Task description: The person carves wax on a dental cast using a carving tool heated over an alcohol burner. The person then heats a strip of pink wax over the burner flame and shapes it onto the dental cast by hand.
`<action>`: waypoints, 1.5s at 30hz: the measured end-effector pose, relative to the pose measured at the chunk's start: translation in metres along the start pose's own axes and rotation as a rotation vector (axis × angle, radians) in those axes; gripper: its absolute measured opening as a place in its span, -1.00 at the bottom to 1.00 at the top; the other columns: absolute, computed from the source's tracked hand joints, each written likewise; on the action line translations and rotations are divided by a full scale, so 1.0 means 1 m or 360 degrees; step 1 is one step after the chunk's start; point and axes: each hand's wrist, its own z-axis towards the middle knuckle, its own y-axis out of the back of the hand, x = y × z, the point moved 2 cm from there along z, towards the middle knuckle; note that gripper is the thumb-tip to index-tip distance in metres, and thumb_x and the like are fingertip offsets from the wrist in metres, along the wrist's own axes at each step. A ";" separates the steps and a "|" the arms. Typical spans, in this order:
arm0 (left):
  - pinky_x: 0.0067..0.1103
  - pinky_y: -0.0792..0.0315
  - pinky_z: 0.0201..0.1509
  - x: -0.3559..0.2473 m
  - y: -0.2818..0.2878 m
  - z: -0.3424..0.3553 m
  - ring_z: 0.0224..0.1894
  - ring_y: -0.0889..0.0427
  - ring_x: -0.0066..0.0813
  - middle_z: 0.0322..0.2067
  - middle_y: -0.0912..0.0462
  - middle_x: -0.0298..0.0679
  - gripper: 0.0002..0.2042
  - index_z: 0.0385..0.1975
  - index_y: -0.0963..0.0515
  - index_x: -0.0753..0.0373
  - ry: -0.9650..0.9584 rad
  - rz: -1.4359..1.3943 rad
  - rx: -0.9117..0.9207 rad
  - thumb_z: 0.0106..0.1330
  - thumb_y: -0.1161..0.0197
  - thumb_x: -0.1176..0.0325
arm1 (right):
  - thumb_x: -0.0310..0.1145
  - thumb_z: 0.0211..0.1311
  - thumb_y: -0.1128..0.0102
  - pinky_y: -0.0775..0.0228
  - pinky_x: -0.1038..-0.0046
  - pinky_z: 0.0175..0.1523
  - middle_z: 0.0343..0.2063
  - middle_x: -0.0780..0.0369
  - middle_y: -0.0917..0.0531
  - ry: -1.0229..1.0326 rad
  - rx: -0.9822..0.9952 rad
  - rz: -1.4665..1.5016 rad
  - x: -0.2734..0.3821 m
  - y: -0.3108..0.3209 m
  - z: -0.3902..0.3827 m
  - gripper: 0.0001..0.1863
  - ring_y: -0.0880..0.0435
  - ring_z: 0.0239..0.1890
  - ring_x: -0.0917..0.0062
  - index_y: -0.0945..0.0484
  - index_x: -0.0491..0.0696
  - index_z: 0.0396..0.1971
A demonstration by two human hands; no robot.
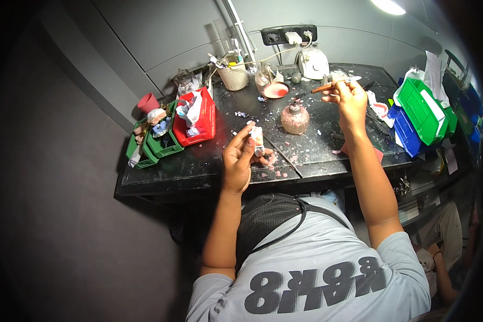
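My left hand is closed around a white dental cast, held above the front part of the dark workbench. In my right hand is a slim wax knife with a brown handle. Its thin dark tip points left, over the top of a round glass spirit burner. Whether a flame burns there I cannot tell. Beyond the burner lies a round dish with a red-pink content. A dark thin rod rests on the bench beside my left hand.
Red bin and green bins stand at the left. A woven cup of tools is at the back. More green bins and a blue bin sit at the right, near a pink-and-white dental model. Another person is lower right.
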 end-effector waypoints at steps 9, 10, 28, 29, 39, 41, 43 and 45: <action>-0.57 -0.61 -0.22 -0.001 -0.002 -0.003 -0.12 -0.69 -0.24 0.07 -0.50 -0.02 -0.51 0.28 -0.27 0.43 -0.0036 0.0041 0.0107 0.41 -0.16 0.39 | -0.45 0.30 -0.21 -0.67 0.49 -0.36 -0.36 0.12 -0.67 -0.0064 0.0529 0.0148 0.011 -0.027 -0.028 -0.84 -0.71 -0.40 0.49 -0.54 -0.24 -0.23; -0.54 -0.62 -0.18 -0.002 -0.002 -0.003 -0.09 -0.68 -0.22 0.07 -0.49 -0.01 -0.51 0.28 -0.28 0.44 -0.0048 0.0019 0.0119 0.40 -0.17 0.40 | -0.45 0.28 -0.25 -0.67 0.48 -0.36 -0.36 0.15 -0.67 -0.0107 0.0569 0.0163 0.009 -0.030 -0.030 -0.82 -0.70 -0.41 0.54 -0.55 -0.24 -0.22; -0.44 -0.62 -0.02 -0.003 -0.006 -0.004 -0.03 -0.59 -0.33 0.09 -0.46 -0.07 -0.53 0.27 -0.28 0.44 -0.0021 -0.0102 0.0130 0.39 -0.16 0.48 | -0.53 0.30 -0.21 -0.59 0.63 -0.31 -0.30 0.19 -0.65 -0.0077 0.0908 0.0244 0.007 -0.044 -0.048 -0.85 -0.69 -0.28 0.58 -0.52 -0.23 -0.18; -0.44 -0.62 -0.02 -0.002 -0.006 -0.003 -0.03 -0.59 -0.33 0.09 -0.46 -0.07 -0.53 0.27 -0.28 0.44 -0.0020 -0.0104 0.0132 0.39 -0.16 0.48 | -0.53 0.30 -0.21 -0.59 0.62 -0.31 -0.30 0.19 -0.65 -0.0074 0.0882 0.0254 0.007 -0.043 -0.048 -0.85 -0.69 -0.29 0.58 -0.52 -0.23 -0.18; -0.46 -0.61 -0.02 -0.002 -0.004 -0.003 -0.06 -0.60 -0.37 0.09 -0.46 -0.07 -0.52 0.27 -0.28 0.43 -0.0047 -0.0112 0.0089 0.39 -0.18 0.46 | -0.53 0.30 -0.22 -0.60 0.63 -0.29 -0.31 0.20 -0.65 -0.0058 0.0971 0.0238 0.006 -0.044 -0.048 -0.85 -0.68 -0.31 0.60 -0.52 -0.24 -0.19; -0.46 -0.61 -0.02 -0.002 -0.005 -0.003 -0.07 -0.60 -0.38 0.09 -0.46 -0.06 -0.53 0.26 -0.29 0.44 -0.0051 -0.0103 0.0083 0.38 -0.19 0.46 | -0.53 0.30 -0.22 -0.59 0.62 -0.27 -0.31 0.19 -0.65 -0.0093 0.0898 0.0243 0.007 -0.045 -0.049 -0.85 -0.68 -0.31 0.60 -0.52 -0.25 -0.19; -0.49 -0.60 -0.03 -0.003 -0.005 -0.003 -0.08 -0.60 -0.41 0.08 -0.47 -0.07 -0.53 0.25 -0.30 0.44 -0.0052 -0.0089 0.0077 0.38 -0.20 0.46 | -0.53 0.30 -0.22 -0.59 0.61 -0.26 -0.31 0.19 -0.65 -0.0073 0.0962 0.0262 0.007 -0.044 -0.050 -0.85 -0.68 -0.30 0.59 -0.51 -0.25 -0.19; -0.50 -0.60 -0.03 -0.002 -0.005 -0.003 -0.08 -0.60 -0.42 0.07 -0.48 -0.08 -0.53 0.25 -0.31 0.44 -0.0052 -0.0082 0.0073 0.38 -0.21 0.46 | -0.54 0.30 -0.22 -0.59 0.60 -0.24 -0.31 0.19 -0.65 -0.0055 0.1026 0.0282 0.007 -0.044 -0.050 -0.85 -0.68 -0.30 0.59 -0.51 -0.25 -0.19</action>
